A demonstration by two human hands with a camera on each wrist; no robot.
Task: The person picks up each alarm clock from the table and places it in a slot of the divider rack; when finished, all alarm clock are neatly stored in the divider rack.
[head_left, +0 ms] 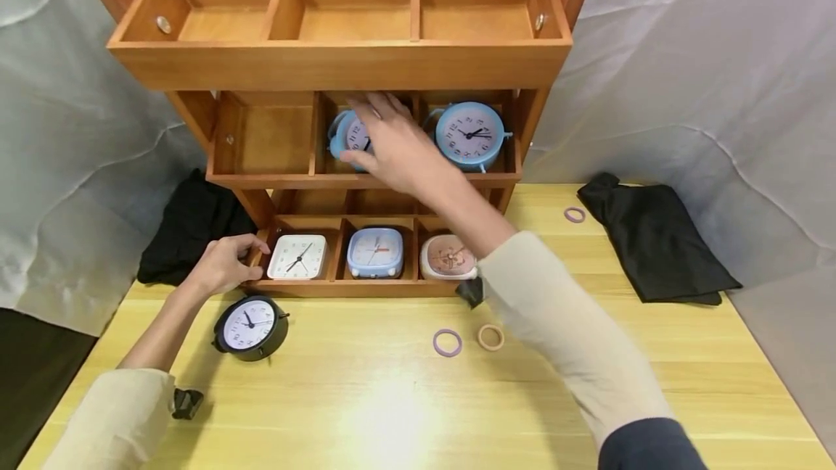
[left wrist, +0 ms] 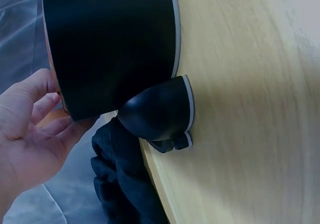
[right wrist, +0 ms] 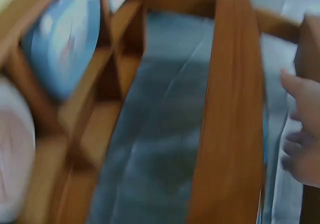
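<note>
My left hand (head_left: 225,265) grips the left end of the bottom tier of a wooden shelf (head_left: 339,67), thumb at the front corner. Just below it on the table stands a black alarm clock (head_left: 250,326), whose dark body (left wrist: 112,44) partly covers the fingers in the left wrist view. My right hand (head_left: 395,143) reaches over the middle tier with fingers extended, partly covering a light blue alarm clock (head_left: 355,133) in the centre compartment. Another light blue alarm clock (head_left: 469,133) sits in the compartment to its right. The right wrist view is blurred.
The bottom tier holds a white square clock (head_left: 297,257), a blue clock (head_left: 375,252) and a pink-faced clock (head_left: 449,257). Rings, one purple (head_left: 447,343) and one tan (head_left: 490,337), lie in front. Black cloth (head_left: 660,245) lies at right; another purple ring (head_left: 575,215) is nearby.
</note>
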